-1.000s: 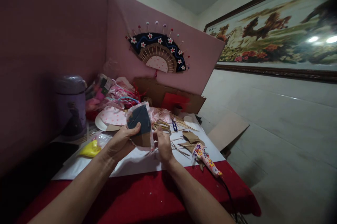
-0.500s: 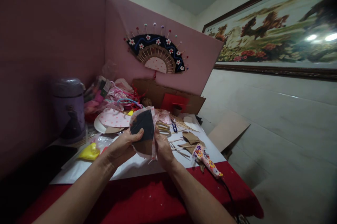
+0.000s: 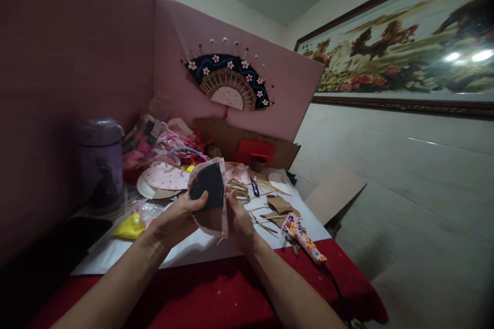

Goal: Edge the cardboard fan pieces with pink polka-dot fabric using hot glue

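Over the white sheet (image 3: 185,254) I hold up a half-round cardboard piece (image 3: 210,185), dark and brown on the side facing me, with pink cloth folded round its edge. My left hand (image 3: 181,221) grips its left side, thumb flat on the dark face and fingers behind. At the straight right edge, my right hand (image 3: 239,221) is closed with thumb and fingers on the cloth border. Its fingertips are partly hidden. Behind the piece lies a dotted pink cloth-covered shape (image 3: 165,175).
A flowered glue gun (image 3: 303,239) with a cord lies at the right. Near it are cardboard scraps (image 3: 280,205), a blue-handled cutter (image 3: 254,187) and thin sticks. A purple canister (image 3: 101,164) and yellow bag (image 3: 130,226) stand left. A decorated fan (image 3: 231,64) hangs behind.
The view has shifted slightly. Both hands keep hold of the cardboard piece, and the right fingers have moved a little along its edge.
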`<state>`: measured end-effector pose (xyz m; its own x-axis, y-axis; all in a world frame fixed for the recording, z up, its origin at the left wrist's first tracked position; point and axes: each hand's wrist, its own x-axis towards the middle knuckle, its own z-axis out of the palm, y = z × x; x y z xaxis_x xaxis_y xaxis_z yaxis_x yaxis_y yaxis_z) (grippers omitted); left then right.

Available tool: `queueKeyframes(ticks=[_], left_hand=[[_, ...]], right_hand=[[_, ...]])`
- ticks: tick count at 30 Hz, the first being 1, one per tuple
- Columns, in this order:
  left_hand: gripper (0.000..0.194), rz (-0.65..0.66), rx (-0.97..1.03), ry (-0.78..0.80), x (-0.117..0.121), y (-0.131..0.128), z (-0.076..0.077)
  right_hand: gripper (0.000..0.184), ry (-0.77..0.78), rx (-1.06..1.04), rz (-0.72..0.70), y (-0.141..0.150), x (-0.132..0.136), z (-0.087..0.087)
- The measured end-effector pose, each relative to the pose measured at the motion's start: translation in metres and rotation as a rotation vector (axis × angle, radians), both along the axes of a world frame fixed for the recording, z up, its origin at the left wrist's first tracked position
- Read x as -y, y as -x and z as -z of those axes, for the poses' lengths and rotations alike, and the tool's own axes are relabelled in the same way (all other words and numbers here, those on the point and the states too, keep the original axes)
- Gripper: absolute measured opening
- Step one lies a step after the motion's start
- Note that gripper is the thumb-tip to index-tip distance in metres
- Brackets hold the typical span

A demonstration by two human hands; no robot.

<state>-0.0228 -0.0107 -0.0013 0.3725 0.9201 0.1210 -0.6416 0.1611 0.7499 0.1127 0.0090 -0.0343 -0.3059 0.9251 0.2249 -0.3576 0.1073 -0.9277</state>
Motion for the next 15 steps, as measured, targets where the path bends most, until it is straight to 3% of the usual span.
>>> queueKeyframes(ticks=[5,10,15], left_hand=[[0.039,0.001,-0.010,0.018,-0.0020,0.0003,0.0043],[0.036,0.011,-0.038,0.046,-0.0037,0.0000,0.0077],[0.044,-0.011,-0.025,0.069,-0.0029,-0.0017,0.0056]], right_hand=[[0.053,0.054,-0.028,-0.089,0.0005,0.0021,-0.0038],[0.053,0.051,0.098,0.046,-0.0022,0.0043,-0.0059],[0.054,-0.051,0.214,0.192,-0.0029,0.0000,0.0015]])
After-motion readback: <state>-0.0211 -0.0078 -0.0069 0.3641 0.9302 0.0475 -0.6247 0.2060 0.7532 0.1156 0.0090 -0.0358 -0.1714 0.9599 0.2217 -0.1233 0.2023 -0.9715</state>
